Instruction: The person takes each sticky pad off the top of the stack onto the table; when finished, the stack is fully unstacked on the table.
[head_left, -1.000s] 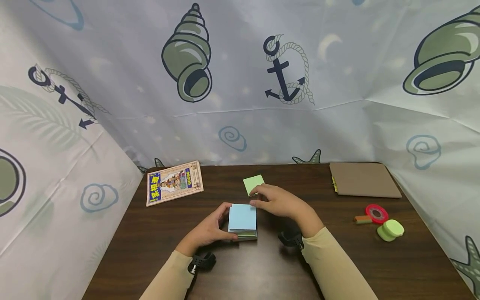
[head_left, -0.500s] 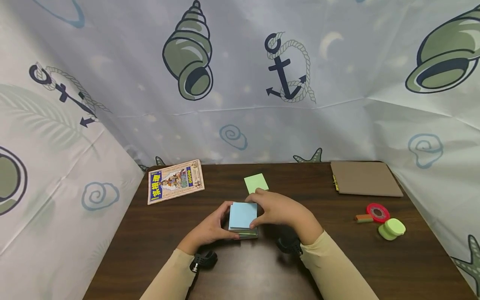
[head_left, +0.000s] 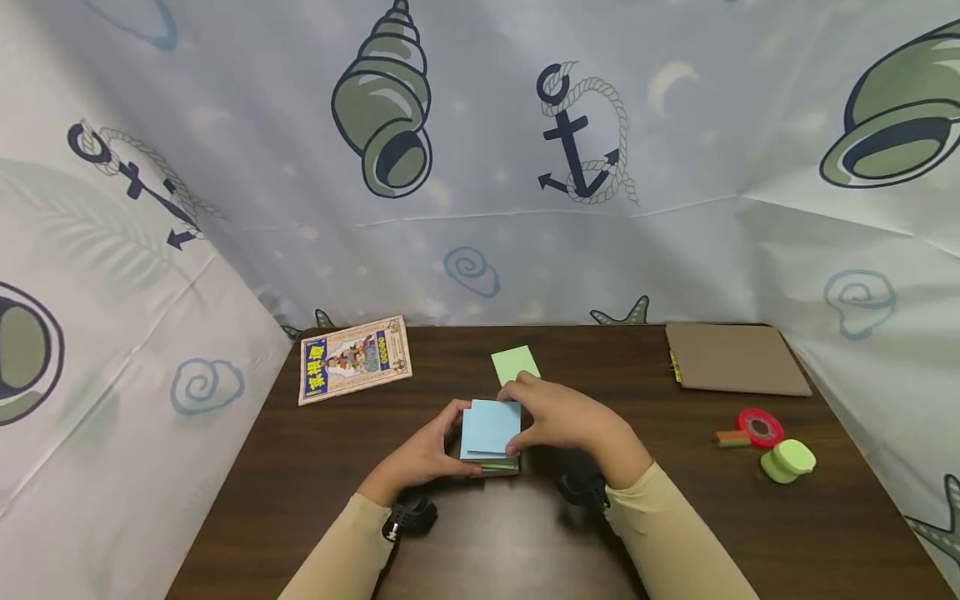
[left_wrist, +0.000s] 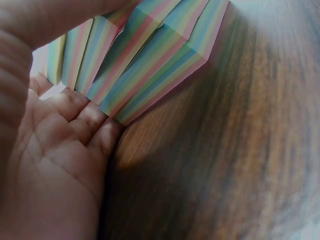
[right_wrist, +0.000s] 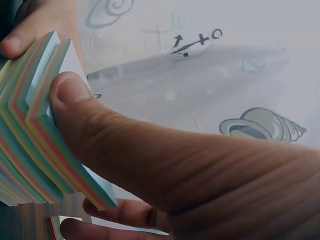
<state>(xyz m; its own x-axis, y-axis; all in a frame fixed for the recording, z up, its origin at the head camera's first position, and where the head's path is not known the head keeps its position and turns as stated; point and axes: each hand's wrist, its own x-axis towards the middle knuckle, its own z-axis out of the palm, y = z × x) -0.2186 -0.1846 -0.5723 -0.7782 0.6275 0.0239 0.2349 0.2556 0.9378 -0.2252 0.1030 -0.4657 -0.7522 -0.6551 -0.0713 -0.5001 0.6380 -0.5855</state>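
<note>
A stack of sticky note pads (head_left: 472,442) stands at mid-table, light blue on top, its sides striped in several colours (left_wrist: 165,65). My left hand (head_left: 423,454) grips its left side, thumb at the front and fingers along the far side. On the right, my right hand (head_left: 573,417) holds the top pad (right_wrist: 57,150) between thumb and fingers. In the right wrist view the pads sit staggered, the top one jutting out past those below. Beyond the stack lies a single light green sticky note (head_left: 513,362), partly behind the right hand's fingers.
At the back left lies a colourful booklet (head_left: 356,360); a brown notebook (head_left: 738,358) is at the back right. Right of the hands are a red ring-shaped roll (head_left: 761,427), a small orange-and-green block (head_left: 732,438) and a light green lidded item (head_left: 788,461).
My right hand has shifted from the stack's far right corner to its right edge, thumb now at the near right. The top pad has slid slightly right. My left hand keeps its grip.
</note>
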